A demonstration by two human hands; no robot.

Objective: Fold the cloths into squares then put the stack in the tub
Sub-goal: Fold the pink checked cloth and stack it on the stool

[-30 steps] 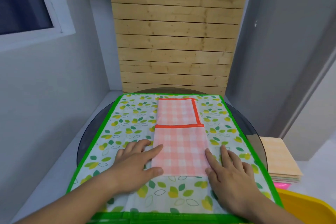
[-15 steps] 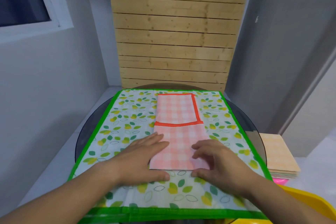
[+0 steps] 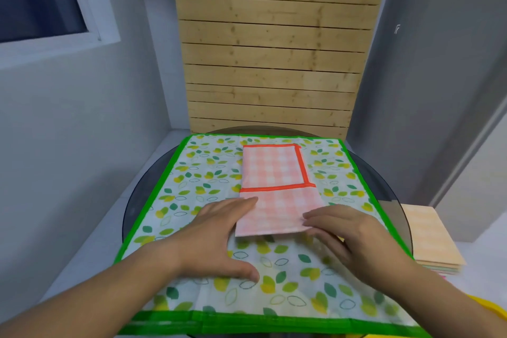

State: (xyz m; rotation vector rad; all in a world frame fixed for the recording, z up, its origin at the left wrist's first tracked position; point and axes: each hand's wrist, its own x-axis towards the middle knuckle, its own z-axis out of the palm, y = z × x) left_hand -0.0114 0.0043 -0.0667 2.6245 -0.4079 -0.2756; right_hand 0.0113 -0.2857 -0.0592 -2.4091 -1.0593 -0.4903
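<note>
left hand (image 3: 219, 236) lies flat, fingers straight, on the near left edge of the folded pink checked cloth with orange trim (image 3: 277, 200); right hand (image 3: 354, 233) pinches its near right corner with curled fingers. cloth sits on the green-edged leaf-print mat (image 3: 192, 181), stack of folded peach cloths (image 3: 430, 241) off right.

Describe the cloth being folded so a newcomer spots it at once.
Start at the round glass table in front of the wooden slat wall; a leaf-print mat with a green border covers it. In the mat's middle lies the pink checked cloth, the only piece with an orange-red trim, unlike the pale orange stack off the table's right.
</note>
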